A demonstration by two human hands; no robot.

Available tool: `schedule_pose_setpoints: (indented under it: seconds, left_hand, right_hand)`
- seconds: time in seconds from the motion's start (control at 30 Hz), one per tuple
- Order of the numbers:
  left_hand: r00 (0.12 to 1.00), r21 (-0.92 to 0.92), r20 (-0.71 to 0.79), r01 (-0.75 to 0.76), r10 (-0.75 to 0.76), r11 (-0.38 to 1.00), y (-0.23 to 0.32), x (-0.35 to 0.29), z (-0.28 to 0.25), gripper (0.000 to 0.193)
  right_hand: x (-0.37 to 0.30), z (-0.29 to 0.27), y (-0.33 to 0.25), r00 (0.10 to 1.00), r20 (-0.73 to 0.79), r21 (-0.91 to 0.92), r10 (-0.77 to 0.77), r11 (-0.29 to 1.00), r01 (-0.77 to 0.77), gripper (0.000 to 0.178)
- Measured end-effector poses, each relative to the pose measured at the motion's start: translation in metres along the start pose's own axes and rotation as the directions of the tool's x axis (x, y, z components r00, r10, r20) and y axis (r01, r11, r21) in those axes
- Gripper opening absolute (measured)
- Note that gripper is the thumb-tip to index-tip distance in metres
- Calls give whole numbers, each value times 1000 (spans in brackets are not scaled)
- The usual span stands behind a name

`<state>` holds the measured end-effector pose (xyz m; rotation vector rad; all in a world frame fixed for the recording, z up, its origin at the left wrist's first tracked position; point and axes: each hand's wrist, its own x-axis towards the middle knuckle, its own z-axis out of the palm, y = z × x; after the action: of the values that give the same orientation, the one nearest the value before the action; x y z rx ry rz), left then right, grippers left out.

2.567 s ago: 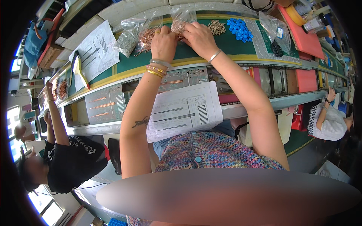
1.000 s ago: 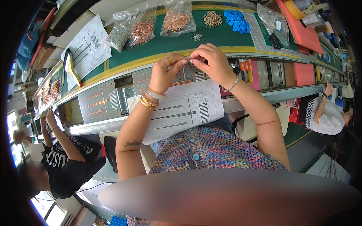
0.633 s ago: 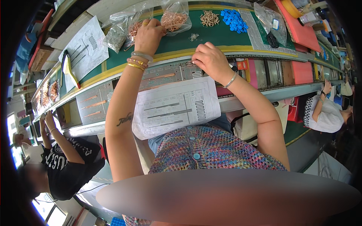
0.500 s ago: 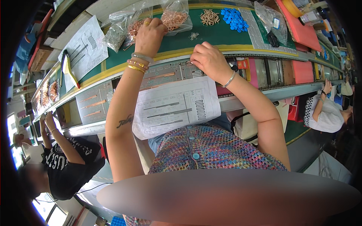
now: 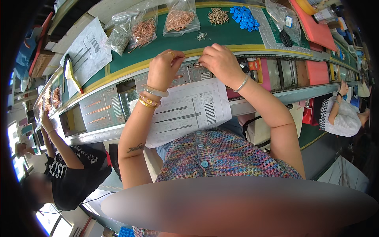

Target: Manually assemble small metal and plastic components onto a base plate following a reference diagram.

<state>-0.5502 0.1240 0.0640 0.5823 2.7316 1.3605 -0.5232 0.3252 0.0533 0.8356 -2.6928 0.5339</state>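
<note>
A grey circuit board (image 5: 184,81) with long copper strips lies in the rail track in front of me, partly covered by my hands and a paper sheet. Over its far left part, my left hand (image 5: 163,71) is closed in a pinch; what its fingertips hold is too small to make out. My right hand (image 5: 222,65) stays at the board's far right part, thumb and fingers together beside small copper-coloured parts (image 5: 197,65). Its grip is hidden too. A printed layout drawing (image 5: 185,112) rests against the board's near edge, between my forearms.
Beyond the track lie plastic bags of bent copper wires (image 5: 180,19), a bag of silvery parts (image 5: 119,39), tan pieces (image 5: 218,16), blue discs (image 5: 245,18) and small metal bits (image 5: 201,36). Another board (image 5: 100,107) sits left. Co-workers work on both sides (image 5: 75,170).
My left hand has come back from the copper wire bag, down to the board beside my right hand. The right hand has barely moved. The left co-worker's arm has shifted.
</note>
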Motion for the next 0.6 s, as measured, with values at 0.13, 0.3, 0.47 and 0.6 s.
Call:
schedule_pose_setpoints:
  seconds: [0.13,0.3,0.47,0.6]
  left_hand:
    - [999,-9,17,-43,43,999,0,-6,10,7]
    - [969,149,-16,-240,245,959,9,-5,20,6]
    - [968,164,-45,-236,246,958,-1,-4,17,6]
    - [955,245,-83,-257,284,935,-8,-6,9,8]
  right_hand:
    - [5,-13,-3,988,-138,174,75,983,-50,10]
    - [6,-8,-3,995,-101,134,22,991,-8,13]
    - [1,0,5,996,-56,148,69,987,-60,11]
    - [-1,8,8,998,-35,169,57,984,-50,10]
